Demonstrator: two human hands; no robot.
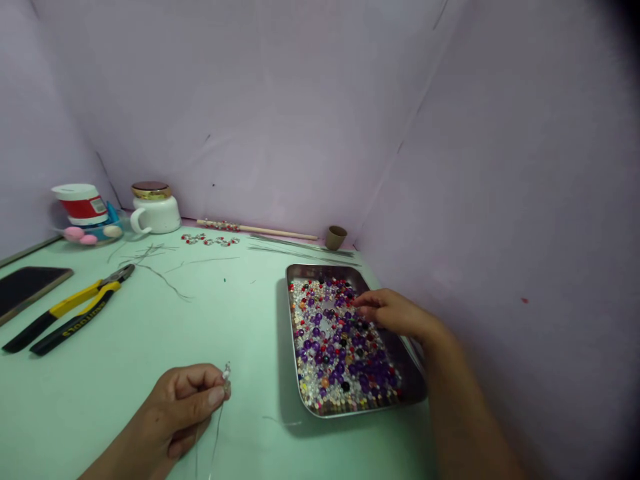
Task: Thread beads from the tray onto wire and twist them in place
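Note:
My left hand (175, 417) is closed in a pinch near the front of the table. Between its thumb and forefinger is a beaded wire (227, 375), with pale, clear beads at the top and thin wire tails hanging below. My right hand (387, 310) reaches over the far right side of a metal tray (293, 333). Its fingers are stretched out and slightly apart, with the tips at the beads (320, 320); no bead shows between them. Loose purple, red, clear, black and yellow beads are heaped in the tray.
Yellow-black pliers (83, 307) and a dark phone-like slab (30, 288) lie left. Behind are loose wires (150, 253), small beaded pieces (210, 241), a wooden stick (275, 232), a brown cup (335, 237), a white mug (163, 215) and a red-white tub (85, 205). Pale walls enclose the table.

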